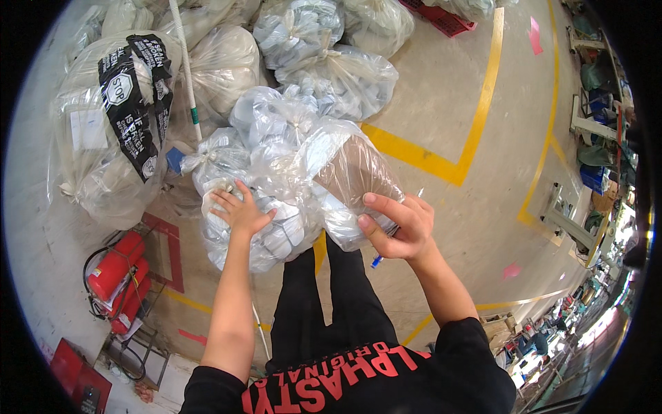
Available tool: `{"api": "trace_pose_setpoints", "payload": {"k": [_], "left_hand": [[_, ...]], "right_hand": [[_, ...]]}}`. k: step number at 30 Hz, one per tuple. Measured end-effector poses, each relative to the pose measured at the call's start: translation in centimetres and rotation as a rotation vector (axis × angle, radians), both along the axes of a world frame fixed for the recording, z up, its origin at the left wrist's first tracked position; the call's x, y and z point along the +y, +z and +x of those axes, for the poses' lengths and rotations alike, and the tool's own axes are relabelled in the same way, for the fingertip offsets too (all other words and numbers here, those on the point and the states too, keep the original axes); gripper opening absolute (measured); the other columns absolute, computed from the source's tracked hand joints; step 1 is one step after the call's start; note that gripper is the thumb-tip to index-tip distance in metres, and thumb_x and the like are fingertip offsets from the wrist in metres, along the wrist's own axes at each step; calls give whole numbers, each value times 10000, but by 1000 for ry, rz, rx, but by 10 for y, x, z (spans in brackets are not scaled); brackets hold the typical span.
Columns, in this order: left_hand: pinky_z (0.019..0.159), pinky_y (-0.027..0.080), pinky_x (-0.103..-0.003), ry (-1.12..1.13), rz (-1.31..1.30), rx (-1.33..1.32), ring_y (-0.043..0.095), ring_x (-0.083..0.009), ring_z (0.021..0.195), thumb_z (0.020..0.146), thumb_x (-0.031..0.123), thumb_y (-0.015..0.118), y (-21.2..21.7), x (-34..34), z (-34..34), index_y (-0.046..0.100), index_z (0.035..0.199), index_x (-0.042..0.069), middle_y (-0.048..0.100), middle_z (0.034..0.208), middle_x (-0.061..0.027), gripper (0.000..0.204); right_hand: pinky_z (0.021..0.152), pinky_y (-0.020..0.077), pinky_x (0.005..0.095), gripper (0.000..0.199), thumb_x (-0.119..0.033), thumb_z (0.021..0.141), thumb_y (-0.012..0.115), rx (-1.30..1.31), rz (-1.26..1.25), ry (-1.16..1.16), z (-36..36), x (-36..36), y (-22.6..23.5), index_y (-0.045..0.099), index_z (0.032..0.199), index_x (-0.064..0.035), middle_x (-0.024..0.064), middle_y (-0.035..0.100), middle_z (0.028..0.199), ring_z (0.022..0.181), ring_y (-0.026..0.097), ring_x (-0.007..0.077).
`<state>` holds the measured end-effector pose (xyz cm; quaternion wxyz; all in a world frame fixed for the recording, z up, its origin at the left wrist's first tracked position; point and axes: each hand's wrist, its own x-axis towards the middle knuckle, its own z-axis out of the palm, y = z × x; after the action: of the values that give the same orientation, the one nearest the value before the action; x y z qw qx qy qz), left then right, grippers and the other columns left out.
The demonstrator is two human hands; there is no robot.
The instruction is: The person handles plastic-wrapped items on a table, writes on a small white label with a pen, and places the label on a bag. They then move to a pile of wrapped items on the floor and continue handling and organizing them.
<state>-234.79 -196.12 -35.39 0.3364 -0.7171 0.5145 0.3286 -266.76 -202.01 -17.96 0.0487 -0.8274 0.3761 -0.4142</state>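
My left hand [241, 211] lies with its fingers spread on a knotted clear plastic bag [283, 238] stuffed with white and pale grey pieces. A blue-ended pen [376, 261] is held in my right hand [403, 224], its middle hidden behind the fingers. The thumb and forefinger of that hand are at the edge of another clear bag [324, 145], which has a flat brown piece [355, 169] showing through its plastic. Whether those two fingertips pinch the plastic, I cannot tell.
More filled bags [331, 76] are heaped ahead. At left stand a large bag with black tape [131, 103] and a white pole [185, 62]. Red fire extinguishers [117, 265] are at lower left. Yellow lines [441, 165] mark the floor; equipment [586, 124] lines the right.
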Motion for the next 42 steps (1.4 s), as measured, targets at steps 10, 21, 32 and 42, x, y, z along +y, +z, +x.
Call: {"api": "trace_pose_setpoints", "payload": {"k": [10,21,32,42], "left_hand": [[1056,-91,-798,31,-62,23,-248,-644,1407,710,684,743,-9,9,8,-144,1594,102,-207,1501,-504,1382],[1081,-74,-782,-9,-34,16,-185,-638,1434,712,742,692,-1,4,10,-116,1602,90,-143,1522,-502,1367],[1079,-118,-765,26,-47,-25,-231,-618,1434,816,635,655,-14,3,6,-102,1607,93,-134,1539,-487,1222],[1076,-104,-775,-4,-26,-45,-225,-626,1431,757,648,706,0,0,-2,-107,1607,85,-133,1540,-486,1304]], "right_hand": [[642,545,333,608,-11,708,850,-734,930,-296,32,27,-18,491,1190,-104,121,650,1119,835,643,193],[446,381,213,659,-141,852,765,-1454,1612,-187,51,52,-43,439,1419,-61,8,620,920,504,440,38],[501,404,205,674,-226,823,798,-1153,1749,-60,52,57,-45,492,1393,-37,-1,627,955,654,515,38],[502,383,204,583,-187,816,808,-1043,1681,-185,48,57,-42,554,1317,-32,2,622,950,651,502,41]]}}
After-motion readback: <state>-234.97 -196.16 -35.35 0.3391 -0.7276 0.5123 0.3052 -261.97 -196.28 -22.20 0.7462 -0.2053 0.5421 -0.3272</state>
